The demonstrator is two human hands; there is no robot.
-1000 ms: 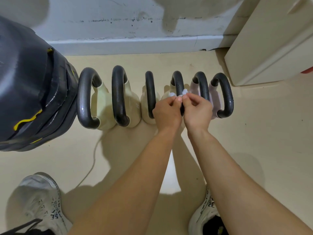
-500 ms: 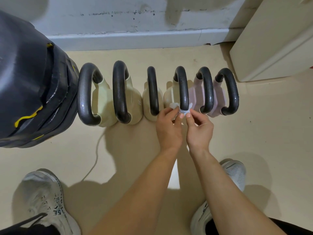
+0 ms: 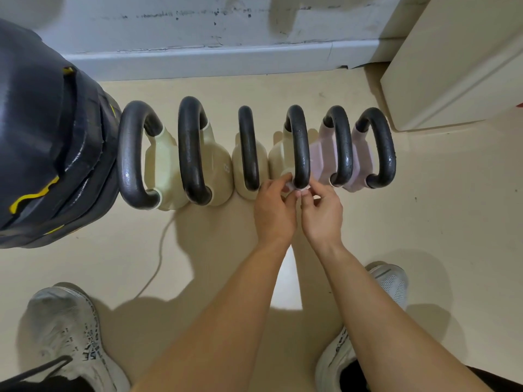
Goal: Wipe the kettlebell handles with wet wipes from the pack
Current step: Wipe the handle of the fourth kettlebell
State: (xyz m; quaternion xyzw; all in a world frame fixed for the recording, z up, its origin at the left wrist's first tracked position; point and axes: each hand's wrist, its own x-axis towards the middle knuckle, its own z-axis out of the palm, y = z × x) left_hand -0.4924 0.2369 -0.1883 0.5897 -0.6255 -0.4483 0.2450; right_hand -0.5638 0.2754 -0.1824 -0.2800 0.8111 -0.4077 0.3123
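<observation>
Now both bare forearms reach forward side by side, and the left hand (image 3: 273, 210) and right hand (image 3: 321, 213) meet at the near end of the fourth kettlebell handle (image 3: 300, 148), counted from the left. Each hand pinches the wet wipe (image 3: 289, 189) between thumb and curled fingertips, the left hand just left of that handle and the right hand just right of it. The wipe shows as small crumpled white scraps on both sides of the handle's near bend, touching it. That handle is a thick dark loop of pitted metal with a sheen, set on a smooth cream body. Left of it stand three more cream kettlebells (image 3: 158, 165), right of it two pale pink kettlebells (image 3: 322, 154), all with similar dark looped handles
</observation>
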